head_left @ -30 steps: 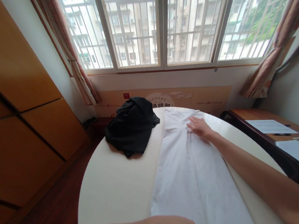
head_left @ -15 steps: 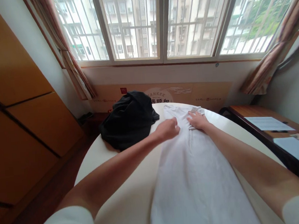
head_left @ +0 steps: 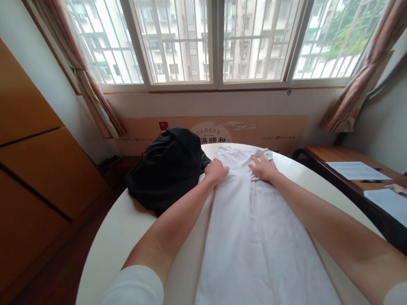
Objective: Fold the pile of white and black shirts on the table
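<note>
A long white garment lies folded lengthwise on a round white table, its far end bunched into wrinkles; I cannot tell which kind of garment it is. At its left edge, near the far end, my left hand has its fingers curled closed on the cloth. My right hand rests on the crumpled part at the far right, fingers spread and palm down. Just left of my left hand sits a heaped black cloth.
To the right stands a dark wooden desk with white paper sheets on it. Orange-brown cabinets line the left side. Behind the table, under the barred window, a printed beige board leans at the wall.
My left hand has moved left, from above the garment's middle to its left edge. My right hand stays on the wrinkled far end. The view has shifted slightly.
</note>
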`<move>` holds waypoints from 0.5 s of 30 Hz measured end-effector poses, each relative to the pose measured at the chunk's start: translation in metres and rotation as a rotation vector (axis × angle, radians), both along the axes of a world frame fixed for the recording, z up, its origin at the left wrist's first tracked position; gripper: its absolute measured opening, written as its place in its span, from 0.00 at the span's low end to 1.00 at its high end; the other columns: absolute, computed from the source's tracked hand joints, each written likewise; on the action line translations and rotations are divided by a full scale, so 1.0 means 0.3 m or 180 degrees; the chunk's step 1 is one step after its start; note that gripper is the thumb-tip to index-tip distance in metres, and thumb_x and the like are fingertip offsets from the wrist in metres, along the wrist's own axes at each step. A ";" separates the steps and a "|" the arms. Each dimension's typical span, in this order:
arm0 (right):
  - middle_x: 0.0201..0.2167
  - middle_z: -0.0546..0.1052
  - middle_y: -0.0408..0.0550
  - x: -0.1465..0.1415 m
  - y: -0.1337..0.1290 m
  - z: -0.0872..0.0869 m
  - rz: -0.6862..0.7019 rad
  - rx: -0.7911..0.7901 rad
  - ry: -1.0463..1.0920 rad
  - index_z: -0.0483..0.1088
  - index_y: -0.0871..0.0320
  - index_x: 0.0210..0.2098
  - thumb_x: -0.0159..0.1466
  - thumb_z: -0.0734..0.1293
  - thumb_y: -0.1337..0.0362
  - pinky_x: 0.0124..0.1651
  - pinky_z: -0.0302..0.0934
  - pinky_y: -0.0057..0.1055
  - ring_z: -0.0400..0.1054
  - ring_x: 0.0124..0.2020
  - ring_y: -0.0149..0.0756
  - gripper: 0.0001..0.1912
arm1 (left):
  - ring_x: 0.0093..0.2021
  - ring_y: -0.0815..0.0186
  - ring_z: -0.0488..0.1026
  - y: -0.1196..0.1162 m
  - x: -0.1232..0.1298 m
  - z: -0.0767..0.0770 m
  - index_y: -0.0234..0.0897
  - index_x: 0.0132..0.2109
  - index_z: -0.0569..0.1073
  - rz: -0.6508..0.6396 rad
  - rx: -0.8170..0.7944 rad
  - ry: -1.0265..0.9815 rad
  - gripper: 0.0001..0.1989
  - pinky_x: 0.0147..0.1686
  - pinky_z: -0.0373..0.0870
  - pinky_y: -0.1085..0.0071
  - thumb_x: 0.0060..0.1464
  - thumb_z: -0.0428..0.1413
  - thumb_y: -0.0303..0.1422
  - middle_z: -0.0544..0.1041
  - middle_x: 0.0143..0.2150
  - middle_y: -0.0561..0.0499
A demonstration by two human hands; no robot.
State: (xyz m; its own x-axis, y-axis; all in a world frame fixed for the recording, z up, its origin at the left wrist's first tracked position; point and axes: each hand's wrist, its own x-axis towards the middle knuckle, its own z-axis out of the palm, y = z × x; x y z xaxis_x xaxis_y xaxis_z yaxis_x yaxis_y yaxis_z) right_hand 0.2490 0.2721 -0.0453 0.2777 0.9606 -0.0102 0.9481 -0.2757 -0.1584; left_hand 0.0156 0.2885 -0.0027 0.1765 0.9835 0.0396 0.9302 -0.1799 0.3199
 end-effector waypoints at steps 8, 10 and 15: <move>0.79 0.47 0.60 -0.001 -0.012 -0.001 0.0001 -0.0010 0.0030 0.45 0.54 0.79 0.75 0.48 0.44 0.76 0.33 0.55 0.37 0.79 0.52 0.38 | 0.61 0.47 0.75 -0.039 0.004 -0.017 0.30 0.61 0.69 0.0058 0.0283 0.0054 0.23 0.56 0.70 0.61 0.65 0.52 0.40 0.75 0.61 0.32; 0.79 0.47 0.60 -0.003 -0.016 0.000 0.0000 -0.0013 0.0030 0.44 0.54 0.79 0.75 0.48 0.44 0.76 0.34 0.55 0.37 0.79 0.51 0.38 | 0.61 0.47 0.74 -0.044 0.004 -0.022 0.30 0.61 0.69 0.0064 0.0338 0.0061 0.23 0.56 0.70 0.61 0.65 0.52 0.39 0.76 0.61 0.32; 0.79 0.46 0.61 -0.013 -0.033 0.002 -0.0040 -0.0030 0.0011 0.44 0.55 0.79 0.75 0.47 0.44 0.76 0.32 0.54 0.36 0.79 0.52 0.39 | 0.61 0.47 0.74 -0.058 -0.003 -0.026 0.29 0.60 0.69 0.0040 0.0396 0.0028 0.23 0.57 0.70 0.61 0.65 0.52 0.39 0.76 0.60 0.32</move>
State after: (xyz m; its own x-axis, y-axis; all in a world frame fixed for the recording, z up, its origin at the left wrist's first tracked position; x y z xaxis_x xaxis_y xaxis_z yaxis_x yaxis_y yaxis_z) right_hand 0.2451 0.2622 -0.0447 0.2896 0.9569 -0.0201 0.9440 -0.2890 -0.1591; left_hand 0.0147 0.2712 -0.0104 0.1652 0.9732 0.1601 0.9353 -0.2060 0.2876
